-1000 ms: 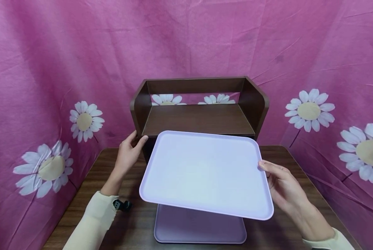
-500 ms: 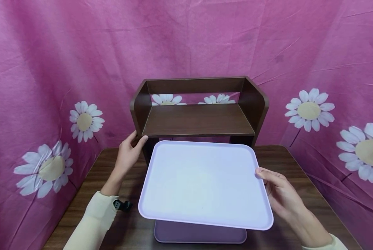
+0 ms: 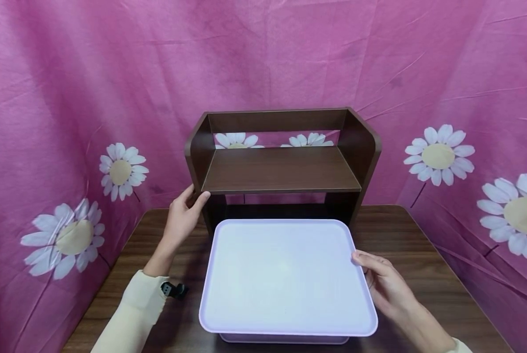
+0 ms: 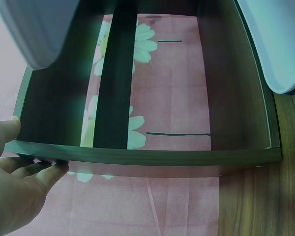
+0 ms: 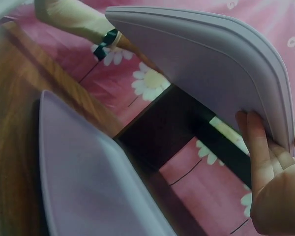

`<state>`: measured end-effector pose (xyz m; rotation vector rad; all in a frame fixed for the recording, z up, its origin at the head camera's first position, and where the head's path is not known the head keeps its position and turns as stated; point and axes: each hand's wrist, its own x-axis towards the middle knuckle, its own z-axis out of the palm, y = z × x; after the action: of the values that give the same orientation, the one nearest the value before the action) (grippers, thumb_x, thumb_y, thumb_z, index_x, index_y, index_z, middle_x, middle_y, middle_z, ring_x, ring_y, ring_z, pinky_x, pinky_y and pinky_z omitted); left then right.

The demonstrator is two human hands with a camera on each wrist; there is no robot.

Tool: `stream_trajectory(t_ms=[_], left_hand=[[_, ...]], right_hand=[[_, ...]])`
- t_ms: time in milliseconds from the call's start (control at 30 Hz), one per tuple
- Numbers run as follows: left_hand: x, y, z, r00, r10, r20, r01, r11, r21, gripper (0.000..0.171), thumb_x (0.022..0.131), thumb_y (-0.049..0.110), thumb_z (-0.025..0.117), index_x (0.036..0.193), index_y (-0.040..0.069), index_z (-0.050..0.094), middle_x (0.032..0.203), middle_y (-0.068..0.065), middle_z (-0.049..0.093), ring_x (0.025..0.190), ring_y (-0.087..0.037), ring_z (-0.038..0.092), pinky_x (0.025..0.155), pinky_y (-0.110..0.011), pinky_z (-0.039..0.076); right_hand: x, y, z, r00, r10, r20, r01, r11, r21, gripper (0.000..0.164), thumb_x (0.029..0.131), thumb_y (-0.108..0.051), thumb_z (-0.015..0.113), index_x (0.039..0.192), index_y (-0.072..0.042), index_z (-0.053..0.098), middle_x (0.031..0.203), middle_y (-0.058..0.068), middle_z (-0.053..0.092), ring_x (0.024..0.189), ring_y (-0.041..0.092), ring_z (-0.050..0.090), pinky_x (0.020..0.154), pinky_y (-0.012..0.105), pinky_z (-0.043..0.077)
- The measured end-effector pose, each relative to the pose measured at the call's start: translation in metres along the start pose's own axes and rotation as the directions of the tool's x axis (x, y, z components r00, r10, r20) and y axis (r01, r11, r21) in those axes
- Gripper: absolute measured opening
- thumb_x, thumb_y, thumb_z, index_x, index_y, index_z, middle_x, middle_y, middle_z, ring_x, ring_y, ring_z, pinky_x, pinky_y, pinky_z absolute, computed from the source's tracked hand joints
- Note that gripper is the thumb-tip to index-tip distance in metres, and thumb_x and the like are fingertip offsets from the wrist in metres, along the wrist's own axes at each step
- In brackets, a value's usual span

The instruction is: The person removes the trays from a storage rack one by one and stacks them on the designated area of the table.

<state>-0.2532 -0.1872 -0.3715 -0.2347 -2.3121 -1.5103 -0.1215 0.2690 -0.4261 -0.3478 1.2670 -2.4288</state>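
My right hand point(image 3: 389, 287) pinches a pale lilac rectangular tray point(image 3: 285, 277) at its right edge, thumb on top and fingers under it. The tray is held in front of the dark brown shelf point(image 3: 281, 169). In the right wrist view, the tray's underside shows, with fingers point(image 5: 258, 142) against it. Below it a second lilac tray point(image 5: 88, 167) lies on the table, apart from the held one; the head view shows only its front rim. My left hand point(image 3: 181, 220) grips the shelf's left side panel, thumb at the front edge and fingers round the outside.
The shelf stands on a wood-grain table point(image 3: 405, 245), with an upper board and an opening below it. A pink curtain point(image 3: 263, 54) with printed daisies surrounds the table on three sides. A dark strap point(image 3: 174, 290) sits at the left wrist.
My right hand has lowered the held tray toward the table and brought it nearer, levelling its tilt. It now covers most of the tray beneath. The left hand stays on the shelf.
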Motion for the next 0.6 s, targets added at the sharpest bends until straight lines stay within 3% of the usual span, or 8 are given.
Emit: stream_trajectory(t_ms=[400,600], left_hand=[[0.001,0.0,-0.002,1.0,-0.013,0.012,0.013,1.0,0.008,0.051,0.107,0.03,0.068,0.153,0.009,0.059,0.141,-0.02,0.069,0.13,-0.027,0.067,0.092,-0.005,0.047],[0.001,0.001,-0.003,1.0,-0.02,0.015,0.02,1.0,0.015,0.052,0.107,0.032,0.068,0.153,0.01,0.058,0.142,-0.019,0.069,0.129,-0.026,0.067,0.094,-0.009,0.049]], right_hand=[[-0.004,0.028,-0.018,0.992,0.034,-0.119,-0.036,0.999,-0.021,0.048,0.115,-0.007,0.038,0.106,-0.016,0.084,0.091,-0.009,0.08,0.083,0.002,0.075,0.072,0.018,0.061],[-0.006,0.04,-0.029,0.991,0.064,-0.121,-0.068,0.997,-0.023,0.048,0.116,-0.007,0.036,0.106,-0.017,0.083,0.091,-0.009,0.081,0.085,0.003,0.076,0.075,0.02,0.062]])
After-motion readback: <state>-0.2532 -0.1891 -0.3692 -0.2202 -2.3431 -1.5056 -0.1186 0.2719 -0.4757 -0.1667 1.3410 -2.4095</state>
